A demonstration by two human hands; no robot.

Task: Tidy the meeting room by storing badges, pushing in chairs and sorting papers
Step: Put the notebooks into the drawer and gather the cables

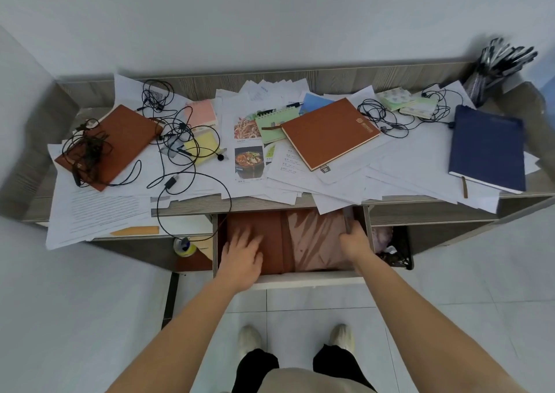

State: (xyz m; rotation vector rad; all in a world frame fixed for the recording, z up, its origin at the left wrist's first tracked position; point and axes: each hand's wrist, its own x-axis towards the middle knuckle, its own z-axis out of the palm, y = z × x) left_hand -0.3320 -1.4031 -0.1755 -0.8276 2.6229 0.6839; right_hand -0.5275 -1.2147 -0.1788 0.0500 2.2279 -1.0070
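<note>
Brown leather-look folder (258, 239) lies in open drawer (300, 281), lower centre of frame, beside glossy plastic-wrapped item (318, 239). Left hand (241, 251) flat on folder, fingers spread, gripping nothing. Right hand (354, 239) closed on thin dark object (348, 218) at drawer's right wall; cannot tell what. Step judged: storing things in drawer. Next move: release, withdraw hands, turn to bench (192, 205). Papers (345, 182) sprawl across centre of frame, overlapping, some overhanging front edge, tangled with black cables (180, 140). No badges identifiable.
</note>
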